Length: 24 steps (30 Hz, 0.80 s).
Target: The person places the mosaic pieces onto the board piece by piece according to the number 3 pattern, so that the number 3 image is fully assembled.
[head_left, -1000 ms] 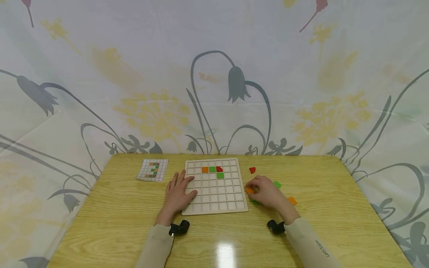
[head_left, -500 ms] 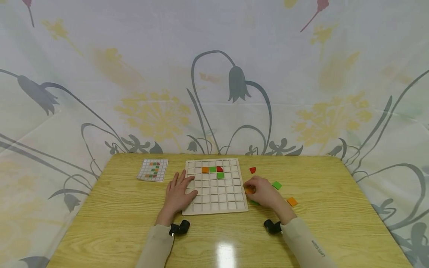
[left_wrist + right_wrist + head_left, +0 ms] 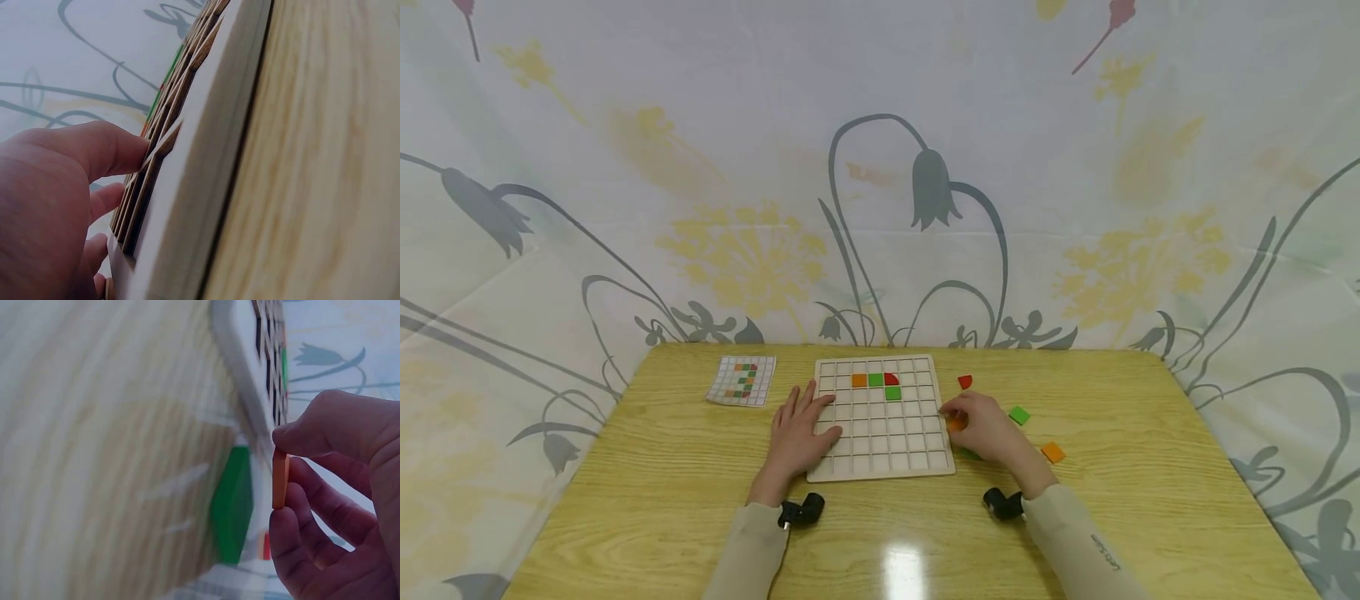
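A pale wooden grid board [image 3: 880,442] lies mid-table, with an orange square [image 3: 859,381], a red quarter-circle piece [image 3: 891,379] and two green squares [image 3: 892,392] set in its upper cells. My left hand [image 3: 797,435] rests spread over the board's left edge; in the left wrist view its thumb [image 3: 122,150] touches the grid. By the right edge, my right hand [image 3: 988,427] pinches an orange square tile [image 3: 280,481] between thumb and fingers, the tile standing on edge in the right wrist view. A green tile [image 3: 234,506] lies below, mostly hidden by this hand in the head view.
A paper card [image 3: 718,392] with a printed coloured grid pattern lies left of the board. Right of the board are a loose red quarter-circle piece [image 3: 965,381], a green square [image 3: 1019,415] and another orange square [image 3: 1053,452]. A patterned curtain [image 3: 880,275] hangs behind the table.
My right hand has shifted slightly left to the board's right edge, carrying the orange tile and uncovering the green square behind it. The left hand stays put.
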### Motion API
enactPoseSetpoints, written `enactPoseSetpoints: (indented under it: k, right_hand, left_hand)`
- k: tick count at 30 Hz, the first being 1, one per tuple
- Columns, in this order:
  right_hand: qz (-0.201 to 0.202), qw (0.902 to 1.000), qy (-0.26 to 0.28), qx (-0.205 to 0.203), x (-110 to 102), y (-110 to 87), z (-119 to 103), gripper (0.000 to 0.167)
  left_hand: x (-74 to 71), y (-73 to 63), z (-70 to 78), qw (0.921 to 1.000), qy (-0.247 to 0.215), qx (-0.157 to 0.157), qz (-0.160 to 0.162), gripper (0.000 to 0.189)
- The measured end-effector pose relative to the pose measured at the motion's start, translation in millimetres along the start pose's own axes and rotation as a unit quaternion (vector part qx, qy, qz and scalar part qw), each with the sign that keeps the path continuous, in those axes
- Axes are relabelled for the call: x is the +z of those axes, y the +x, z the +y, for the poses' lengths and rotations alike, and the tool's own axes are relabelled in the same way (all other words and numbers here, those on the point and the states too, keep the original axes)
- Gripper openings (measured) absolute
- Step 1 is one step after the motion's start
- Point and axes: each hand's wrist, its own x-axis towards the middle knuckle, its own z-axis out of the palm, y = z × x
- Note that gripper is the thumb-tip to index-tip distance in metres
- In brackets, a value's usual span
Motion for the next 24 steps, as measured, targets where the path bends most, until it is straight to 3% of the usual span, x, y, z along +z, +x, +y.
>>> enactPoseSetpoints:
  k: [12, 24]
  right_hand:
    - [0.025, 0.9979, 0.03, -0.052, 24.3, 31.6, -18.1, 0.015]
    - [0.007, 0.9947, 0.031, -0.097, 40.4, 60.1, -37.8, 0.011]
  left_hand:
    - [0.3, -0.8, 1.1, 1.0, -0.003, 0.001, -0.001, 0.054]
    - [0.1, -1.2, 0.5, 1.0, -0.004, 0.001, 0.002, 0.054]
